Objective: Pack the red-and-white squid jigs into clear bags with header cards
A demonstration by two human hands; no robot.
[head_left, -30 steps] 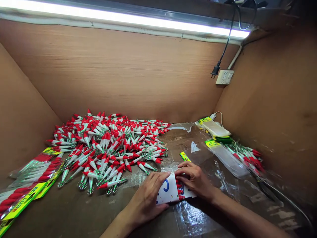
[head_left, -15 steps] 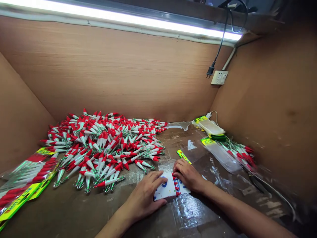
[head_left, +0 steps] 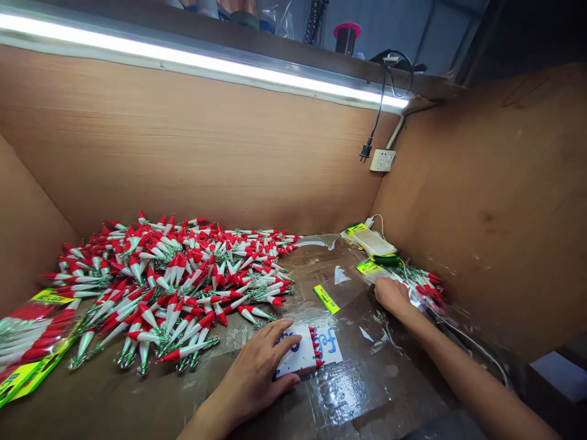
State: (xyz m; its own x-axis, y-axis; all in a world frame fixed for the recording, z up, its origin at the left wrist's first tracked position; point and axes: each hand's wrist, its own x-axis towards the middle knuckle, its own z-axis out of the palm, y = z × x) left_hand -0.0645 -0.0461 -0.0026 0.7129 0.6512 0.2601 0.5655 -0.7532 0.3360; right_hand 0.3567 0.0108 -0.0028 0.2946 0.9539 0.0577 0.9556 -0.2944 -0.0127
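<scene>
My left hand holds a white card with blue lettering between thumb and fingers, near the table's front. A row of red lure tips sticks out from the card's folded part; the rest of those lures is hidden. At the right, my right hand reaches onto the clear bags with yellow-green headers; its fingertips are partly hidden, and I cannot make out whether it grips one. Between the hands, farther back, lies a flat clear bag with a yellow header.
A large heap of red and white lures covers the left. Filled lure packs lie far left. More bags and loose lures sit at right. A plug hangs above, near a wall socket.
My right hand has left the card and moved right to the clear bags. My left hand stays on the card. The camera view has shifted, showing more of the shelf above.
</scene>
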